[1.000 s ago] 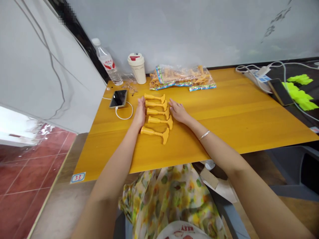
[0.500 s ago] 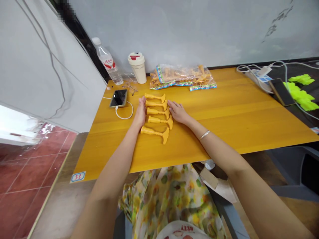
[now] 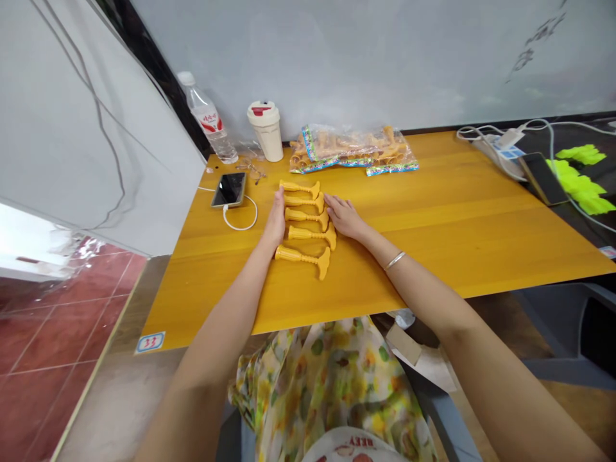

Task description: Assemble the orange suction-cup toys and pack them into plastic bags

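Several orange-yellow plastic T-shaped pieces (image 3: pixel 305 221) lie side by side in a column on the yellow wooden table (image 3: pixel 409 256), their flared ends to the right. My left hand (image 3: pixel 275 219) stands on its edge, touching the narrow ends of the middle pieces. My right hand (image 3: pixel 342 217) rests palm down, with its fingertips at the flared ends of the upper pieces. Neither hand grips anything. A clear plastic bag (image 3: pixel 353 151) of similar orange pieces lies at the table's back edge.
A phone (image 3: pixel 229 189) on a white cable (image 3: pixel 240 221), a water bottle (image 3: pixel 208 119) and a cream cup (image 3: pixel 266 131) stand at the back left. A power strip (image 3: pixel 498 147), a second phone (image 3: pixel 543 178) and green pieces (image 3: pixel 580 183) lie at the right. A wall runs behind.
My left hand has turned up onto its edge and shifted right. The orange pieces have slid slightly right with it. My right hand has barely moved.
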Tool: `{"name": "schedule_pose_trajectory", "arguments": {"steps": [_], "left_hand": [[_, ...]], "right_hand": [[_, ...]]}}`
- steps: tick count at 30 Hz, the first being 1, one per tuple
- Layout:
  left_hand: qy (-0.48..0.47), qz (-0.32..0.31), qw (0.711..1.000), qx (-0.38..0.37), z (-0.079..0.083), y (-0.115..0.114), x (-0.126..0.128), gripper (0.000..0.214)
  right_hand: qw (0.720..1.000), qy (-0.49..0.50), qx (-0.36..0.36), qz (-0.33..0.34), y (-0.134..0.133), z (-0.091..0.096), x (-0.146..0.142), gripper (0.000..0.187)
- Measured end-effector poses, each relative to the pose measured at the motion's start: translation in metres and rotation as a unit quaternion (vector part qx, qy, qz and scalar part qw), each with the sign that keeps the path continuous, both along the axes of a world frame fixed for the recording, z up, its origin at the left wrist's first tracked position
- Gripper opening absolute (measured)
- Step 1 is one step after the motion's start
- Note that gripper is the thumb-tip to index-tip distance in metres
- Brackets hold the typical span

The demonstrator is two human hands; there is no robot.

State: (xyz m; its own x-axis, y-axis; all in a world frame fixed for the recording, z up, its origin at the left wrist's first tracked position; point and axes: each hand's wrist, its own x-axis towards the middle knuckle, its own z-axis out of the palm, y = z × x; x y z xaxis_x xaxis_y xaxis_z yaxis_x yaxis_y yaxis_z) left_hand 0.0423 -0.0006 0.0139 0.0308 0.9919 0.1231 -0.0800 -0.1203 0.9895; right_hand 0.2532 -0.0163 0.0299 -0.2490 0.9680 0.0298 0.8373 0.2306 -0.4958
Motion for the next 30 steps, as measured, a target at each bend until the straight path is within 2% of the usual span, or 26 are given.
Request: {"name": "schedule_pose_trajectory", "arguments": {"steps": [4, 9, 14, 25, 28, 30], "left_hand": [[-0.006, -0.006, 1.000, 0.024, -0.002, 0.003, -0.002, 0.078], [0.000, 0.022, 1.000, 0.003, 0.001, 0.002, -0.005, 0.088], [0.016, -0.024, 0.998, 0.053, 0.003, 0.001, 0.000, 0.084], [-0.012, -0.027, 0.998, 0.047, 0.011, -0.006, 0.003, 0.082], [0.009, -0.004, 1.000, 0.020, 0.006, 0.000, -0.003, 0.085], [0.036, 0.018, 0.999, 0.012, 0.002, 0.012, -0.010, 0.083]], "right_hand": [[1.000, 0.001, 0.017, 0.002, 0.004, -0.003, 0.004, 0.060], [1.000, 0.006, 0.027, -0.012, 0.009, -0.008, 0.009, 0.059], [1.000, -0.012, 0.013, -0.005, 0.005, -0.003, 0.007, 0.060], [1.000, -0.024, 0.004, -0.005, 0.003, 0.001, 0.006, 0.060], [1.000, -0.030, 0.003, -0.006, 0.001, 0.004, 0.005, 0.060], [1.000, -0.029, 0.007, -0.005, -0.001, 0.005, 0.004, 0.059]]}}
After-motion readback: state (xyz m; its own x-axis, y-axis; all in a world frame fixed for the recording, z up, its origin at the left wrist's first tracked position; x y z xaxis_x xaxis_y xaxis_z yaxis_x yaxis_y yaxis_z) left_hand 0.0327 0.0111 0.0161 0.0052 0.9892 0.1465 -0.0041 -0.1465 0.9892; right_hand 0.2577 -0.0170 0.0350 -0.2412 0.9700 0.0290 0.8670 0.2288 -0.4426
